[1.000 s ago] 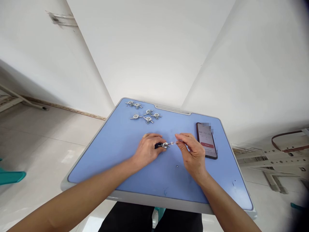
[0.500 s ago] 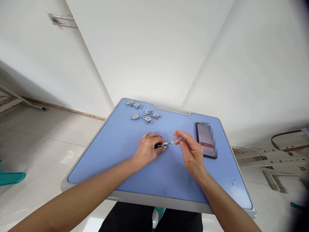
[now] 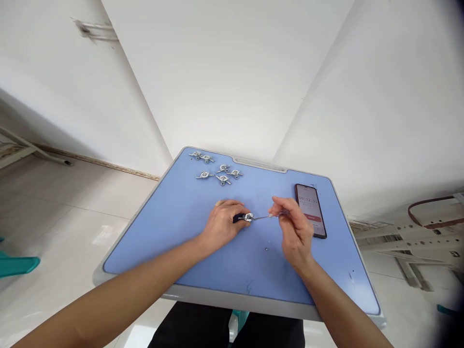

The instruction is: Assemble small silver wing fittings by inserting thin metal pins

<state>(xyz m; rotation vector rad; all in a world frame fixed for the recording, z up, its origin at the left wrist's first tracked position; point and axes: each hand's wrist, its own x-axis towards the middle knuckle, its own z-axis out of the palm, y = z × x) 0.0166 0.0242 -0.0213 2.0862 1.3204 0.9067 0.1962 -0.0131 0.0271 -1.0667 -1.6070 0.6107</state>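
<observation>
My left hand (image 3: 224,221) rests on the blue table, fingers closed around a small silver metal fitting (image 3: 248,217) with a dark piece beside it. Between the thumb and fingers of my right hand (image 3: 295,229) is a thin screwdriver (image 3: 261,217). Its slim shaft points left toward the fitting; whether the tip touches is too small to tell. Most of its clear handle is hidden by my fingers. A tiny metal piece (image 3: 266,249) lies on the table below the screwdriver.
Several similar metal fittings (image 3: 205,175) lie toward the back left of the blue table (image 3: 163,232). A phone (image 3: 311,211) with a running timer is just beyond my right hand. A white wall (image 3: 232,87) rises behind the table.
My right hand has drawn the screwdriver back to the right, and more of its shaft now shows. My left hand holds the fitting in nearly the same place.
</observation>
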